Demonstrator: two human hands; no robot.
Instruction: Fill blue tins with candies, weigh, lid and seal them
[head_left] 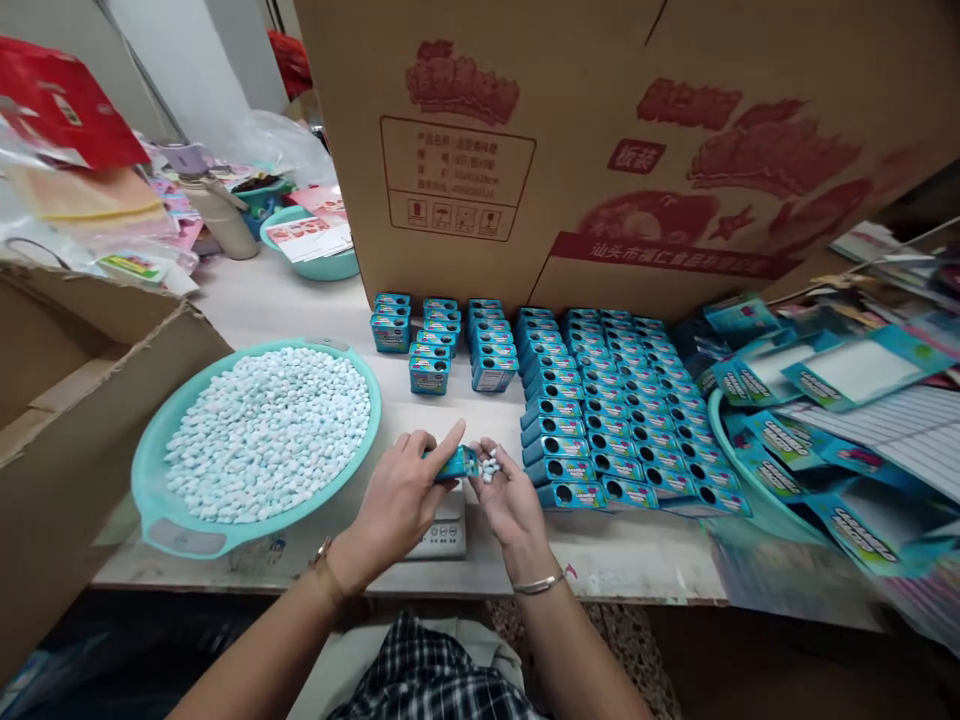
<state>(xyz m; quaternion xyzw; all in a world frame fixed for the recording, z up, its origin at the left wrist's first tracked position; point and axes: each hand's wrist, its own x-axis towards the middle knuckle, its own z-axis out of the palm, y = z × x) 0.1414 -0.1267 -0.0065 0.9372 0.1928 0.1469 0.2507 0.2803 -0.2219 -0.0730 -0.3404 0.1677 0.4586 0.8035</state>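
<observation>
My left hand (401,490) is closed around a small blue candy box (459,464), tipped on its side with its end toward my other palm. Cupped beside that end, my right hand (510,505) holds several small white candies (489,467). Beneath the hands sits a pale digital scale (444,540), partly hidden by my left hand. To the left, a teal basin (256,540) is filled with white and pale-blue candies (274,435). Rows of blue candy boxes (615,410) with dark round openings stand at the right, and shorter rows of boxes (430,375) stand ahead.
A large printed carton (570,240) walls off the back. An open cardboard box (97,370) takes up the left side. On the right, a teal basin (757,500) overflows with flat blue boxes (780,445). A bottle (223,215) and a teal bowl (326,267) stand behind.
</observation>
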